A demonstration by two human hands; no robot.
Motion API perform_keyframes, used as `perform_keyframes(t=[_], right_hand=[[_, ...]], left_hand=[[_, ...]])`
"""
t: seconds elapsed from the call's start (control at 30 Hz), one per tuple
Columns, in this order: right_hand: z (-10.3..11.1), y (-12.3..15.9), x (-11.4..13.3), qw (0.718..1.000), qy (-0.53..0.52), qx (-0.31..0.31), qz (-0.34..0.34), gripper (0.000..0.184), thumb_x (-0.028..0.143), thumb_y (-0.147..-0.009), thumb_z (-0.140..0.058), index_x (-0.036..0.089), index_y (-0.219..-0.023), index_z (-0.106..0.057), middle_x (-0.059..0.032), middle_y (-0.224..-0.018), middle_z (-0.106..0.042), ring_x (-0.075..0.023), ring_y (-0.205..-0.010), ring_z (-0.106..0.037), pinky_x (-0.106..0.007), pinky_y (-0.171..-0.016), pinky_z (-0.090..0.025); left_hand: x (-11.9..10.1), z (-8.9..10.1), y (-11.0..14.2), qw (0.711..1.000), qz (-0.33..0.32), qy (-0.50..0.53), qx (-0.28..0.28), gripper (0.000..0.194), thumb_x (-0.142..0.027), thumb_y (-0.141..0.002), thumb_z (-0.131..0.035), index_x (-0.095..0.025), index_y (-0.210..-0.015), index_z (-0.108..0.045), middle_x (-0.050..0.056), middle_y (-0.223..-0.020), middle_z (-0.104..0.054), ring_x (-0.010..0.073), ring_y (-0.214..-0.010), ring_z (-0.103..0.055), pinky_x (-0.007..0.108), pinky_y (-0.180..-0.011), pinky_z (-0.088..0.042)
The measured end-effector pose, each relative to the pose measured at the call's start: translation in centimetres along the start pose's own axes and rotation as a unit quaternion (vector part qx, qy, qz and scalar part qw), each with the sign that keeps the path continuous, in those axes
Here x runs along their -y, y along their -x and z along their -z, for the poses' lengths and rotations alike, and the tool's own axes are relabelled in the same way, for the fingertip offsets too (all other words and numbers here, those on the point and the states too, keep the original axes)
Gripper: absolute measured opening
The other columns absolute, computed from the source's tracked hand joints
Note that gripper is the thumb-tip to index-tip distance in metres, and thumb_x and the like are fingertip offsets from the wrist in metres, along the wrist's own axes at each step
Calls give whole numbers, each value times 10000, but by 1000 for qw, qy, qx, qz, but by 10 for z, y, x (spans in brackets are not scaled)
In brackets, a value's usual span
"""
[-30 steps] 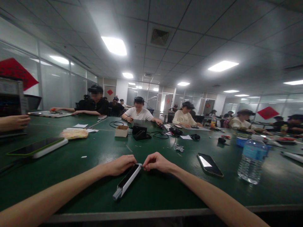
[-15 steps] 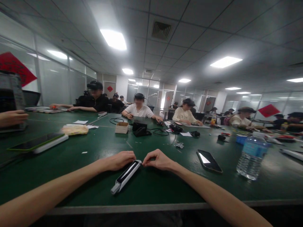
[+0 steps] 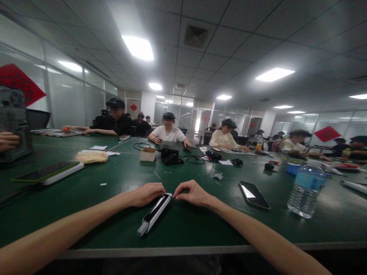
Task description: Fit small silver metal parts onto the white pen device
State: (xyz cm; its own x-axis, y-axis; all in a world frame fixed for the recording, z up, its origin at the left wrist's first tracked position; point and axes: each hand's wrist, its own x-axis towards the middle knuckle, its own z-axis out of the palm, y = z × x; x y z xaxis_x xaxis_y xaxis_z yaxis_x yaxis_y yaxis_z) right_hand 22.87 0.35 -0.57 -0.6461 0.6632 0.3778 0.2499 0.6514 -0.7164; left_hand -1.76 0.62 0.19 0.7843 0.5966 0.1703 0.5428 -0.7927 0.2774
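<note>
I see the slim white device (image 3: pixel 157 215) lying aslant at near centre on the green table (image 3: pixel 200 233); its dark strip sits within the pale casing, a grey end (the near one) jutting out; how much is finished or left I can't judge; my left hand (image 3: pixel 146 194) curls at its far end, grip hidden; my right hand (image 3: pixel 194 194) is pinched closed beside it, contents unclear.
</note>
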Motion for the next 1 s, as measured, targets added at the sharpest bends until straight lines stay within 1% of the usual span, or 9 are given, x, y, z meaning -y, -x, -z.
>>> perform_keyframes(t=[0.13, 0.23, 0.33, 0.47, 0.6, 0.87, 1.0], right_hand=[[0, 0, 2, 1000, 25, -8, -14, 128, 263, -717, -725, 155, -783, -711, -17, -761, -695, -144, -706, -624, -265, -695, -489], [2, 0, 1, 998, 54, -21, -10, 147, 292, -724, -727, 154, -762, -693, -10, -737, -673, -133, -685, -598, -253, -674, -477], [4, -1, -2, 995, 100, -21, -6, 150, 302, -756, -698, 152, -765, -684, -9, -733, -662, -123, -668, -577, -241, -650, -462], [5, -1, -5, 986, 164, -17, -3, 146, 273, -811, -621, 143, -793, -685, -18, -733, -660, -113, -642, -558, -223, -610, -441], [4, -1, -7, 981, 193, -16, 9, 146, 259, -826, -591, 145, -819, -681, -23, -761, -668, -112, -656, -568, -218, -627, -446], [4, -1, -6, 973, 227, -12, 31, 135, 251, -829, -589, 141, -838, -668, -36, -796, -667, -124, -693, -588, -229, -664, -463], [1, -2, -5, 970, 239, 18, 43, 145, 229, -830, -589, 140, -911, -669, -47, -845, -673, -134, -732, -598, -236, -687, -475]], left_hand=[[-4, 3, 2, 1000, 0, -9, 4, 261, -242, -940, -345, -180, -968, -597, 40, -934, -592, 158, -829, -556, 248, -742, -437], [-6, 3, 3, 1000, 1, -14, 2, 261, -229, -938, -342, -183, -978, -597, 42, -943, -599, 157, -836, -563, 242, -741, -440], [-5, 2, 2, 999, 13, -29, -6, 255, -240, -936, -354, -181, -980, -599, 47, -943, -607, 166, -843, -572, 249, -743, -445], [-2, -2, -1, 997, 32, -61, -15, 266, -256, -939, -354, -171, -962, -605, 62, -938, -616, 183, -839, -581, 271, -744, -450], [-1, -4, -3, 996, 32, -80, -27, 279, -280, -947, -349, -175, -931, -607, 59, -920, -618, 180, -814, -580, 268, -717, -452], [-4, -5, -3, 992, 33, -116, -30, 261, -256, -936, -370, -167, -924, -615, 63, -908, -630, 179, -789, -587, 276, -703, -446], [-9, -7, -6, 992, 25, -122, -36, 258, -282, -939, -380, -165, -926, -609, 59, -896, -628, 181, -783, -587, 279, -695, -440]])
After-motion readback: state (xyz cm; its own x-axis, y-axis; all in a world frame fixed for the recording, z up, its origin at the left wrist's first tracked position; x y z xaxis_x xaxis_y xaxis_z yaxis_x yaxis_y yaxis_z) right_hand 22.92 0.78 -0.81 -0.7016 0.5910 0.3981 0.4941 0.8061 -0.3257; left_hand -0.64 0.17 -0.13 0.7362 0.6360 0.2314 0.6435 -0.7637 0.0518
